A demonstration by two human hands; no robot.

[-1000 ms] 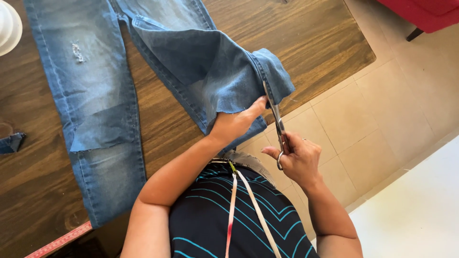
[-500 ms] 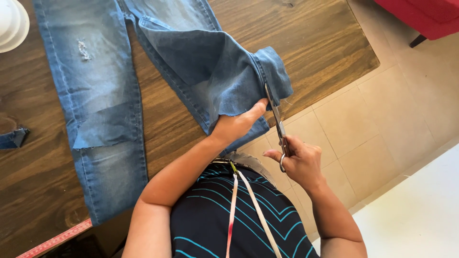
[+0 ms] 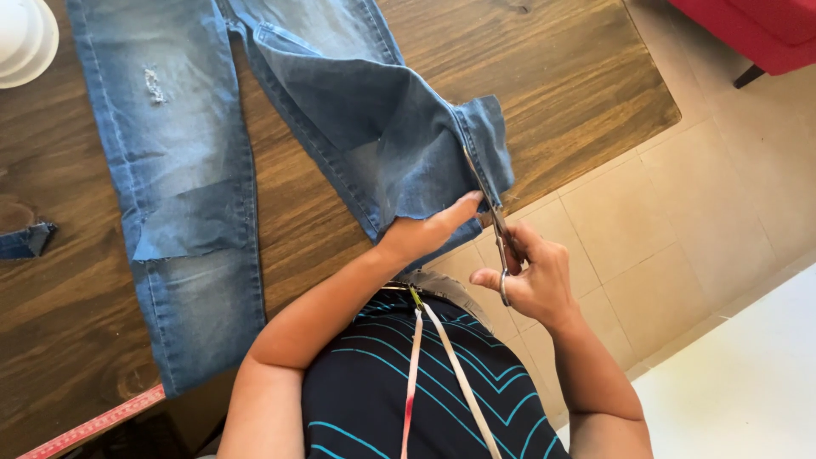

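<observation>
While our right hand (image 3: 531, 276) grips the scissors (image 3: 491, 212) with fingers curled through the handles, the blades reach up along the folded-back hem of the jeans (image 3: 357, 110). The blades look nearly closed on the cloth, though how far apart they stand we cannot tell. Our left hand (image 3: 429, 234) lies just beside them, fingers closed on the raw edge and the thumb stretched toward the blades; it seems to pinch the denim taut so the cut runs clean.

That leg of the jeans hangs a little over the near edge of the table (image 3: 578, 102), which probably gives the scissors room to work from below. The other leg lies flat on the table, well to the left of the scissors, with a jagged cut line across it and a frayed patch higher up.

Farther left of the jeans, a small denim scrap (image 3: 25, 240) sits near the table's edge, and white bowls (image 3: 25, 38) show at the far corner. A red ruler (image 3: 93, 423) runs along the near edge. A tape measure (image 3: 433, 365) hangs around our neck, handy below the scissors.
</observation>
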